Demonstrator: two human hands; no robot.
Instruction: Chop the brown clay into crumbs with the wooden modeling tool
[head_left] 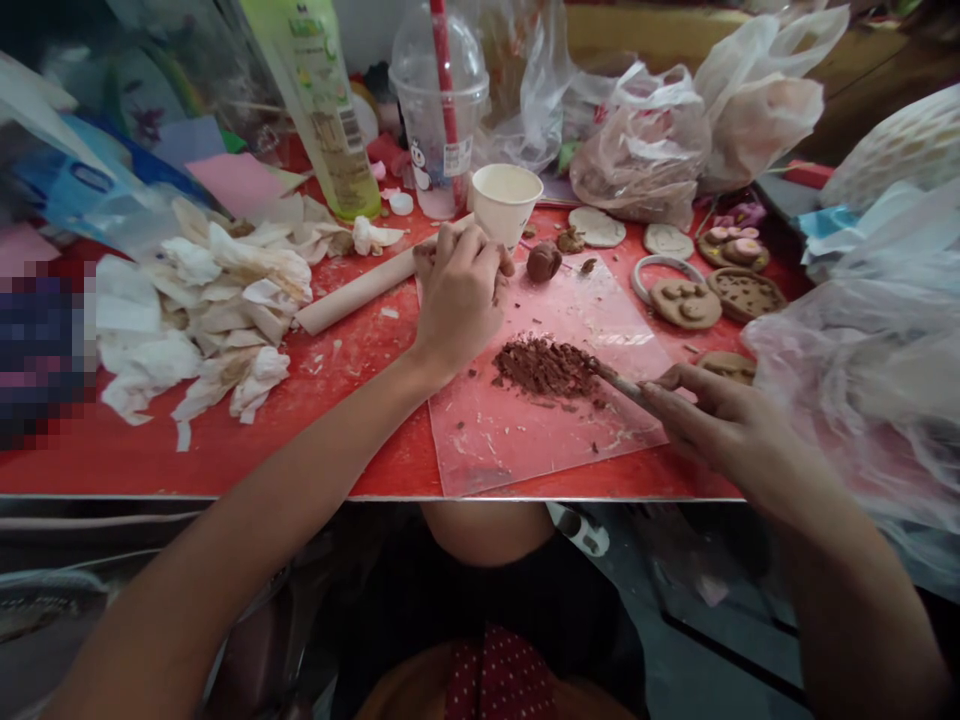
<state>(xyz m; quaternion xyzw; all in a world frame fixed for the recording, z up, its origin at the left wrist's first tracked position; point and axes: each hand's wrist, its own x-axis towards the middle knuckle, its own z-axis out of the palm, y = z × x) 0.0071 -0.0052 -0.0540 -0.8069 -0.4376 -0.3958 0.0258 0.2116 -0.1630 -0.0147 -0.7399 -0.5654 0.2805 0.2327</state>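
My right hand (720, 420) grips a slim, pale modelling tool (626, 385). Its brown-smeared tip touches a heap of crumbled brown clay (544, 367) on a clear plastic sheet (487, 455). My left hand (461, 295) is closed with curled fingers at the sheet's far left corner. Whatever it holds is hidden under the fingers. Just behind it stands a white paper cup (508, 200), its lower part partly covered by the hand. A rolling pin (360, 290) lies on the left, running behind that hand. Beyond the heap sits a brown clay ball (544, 262).
Crumpled tissues (232, 290) cover the left of the red table (300, 460). A tall green bottle (319, 110) and a domed plastic cup (439, 110) stand behind. Round clay pieces (684, 303) lie at right, near plastic bags (862, 350).
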